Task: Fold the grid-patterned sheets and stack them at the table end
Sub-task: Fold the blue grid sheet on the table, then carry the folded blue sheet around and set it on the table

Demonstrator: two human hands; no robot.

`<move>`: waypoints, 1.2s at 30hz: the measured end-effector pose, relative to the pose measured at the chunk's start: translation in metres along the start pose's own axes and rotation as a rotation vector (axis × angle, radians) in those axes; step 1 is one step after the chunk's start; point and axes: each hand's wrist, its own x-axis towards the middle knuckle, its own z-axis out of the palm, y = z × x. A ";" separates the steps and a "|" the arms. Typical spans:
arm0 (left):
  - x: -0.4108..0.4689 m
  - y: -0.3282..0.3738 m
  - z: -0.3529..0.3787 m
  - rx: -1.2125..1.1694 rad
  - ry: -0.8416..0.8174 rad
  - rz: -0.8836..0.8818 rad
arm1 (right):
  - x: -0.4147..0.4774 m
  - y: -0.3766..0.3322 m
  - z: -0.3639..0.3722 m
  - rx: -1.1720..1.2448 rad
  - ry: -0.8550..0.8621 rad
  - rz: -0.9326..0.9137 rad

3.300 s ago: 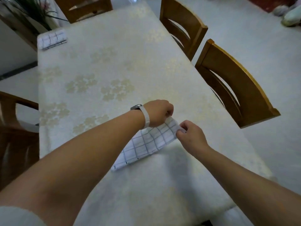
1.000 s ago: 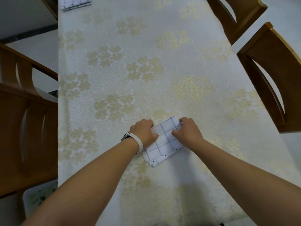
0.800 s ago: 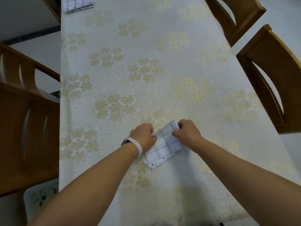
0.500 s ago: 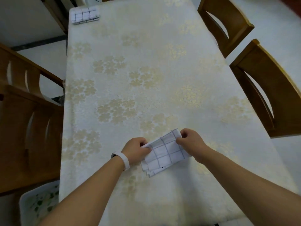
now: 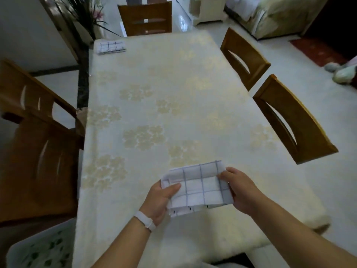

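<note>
Now lifted clear of the table point(image 5: 193, 93) where it was being pressed flat, one folded sheet point(image 5: 199, 187) is pinched at either side by left hand point(image 5: 159, 200) and right hand point(image 5: 241, 192), judged ready for the stack point(image 5: 110, 47) at the far corner.

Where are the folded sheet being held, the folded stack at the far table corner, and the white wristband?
folded sheet point(image 5: 201, 187), head view, centre of its top face.
folded stack point(image 5: 110, 47), head view, middle of its top sheet.
white wristband point(image 5: 145, 221), head view, band across the left wrist.
</note>
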 end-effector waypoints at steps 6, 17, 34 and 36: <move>-0.018 0.006 0.018 0.103 -0.046 0.061 | -0.047 0.013 -0.019 0.165 0.018 -0.011; -0.058 0.009 0.090 0.178 -0.138 0.099 | -0.110 0.022 -0.083 0.384 -0.011 -0.033; -0.136 -0.094 0.338 0.401 -0.277 0.027 | -0.201 0.088 -0.333 0.559 0.200 -0.149; -0.142 -0.104 0.365 0.409 -0.324 -0.001 | -0.210 0.098 -0.358 0.588 0.243 -0.150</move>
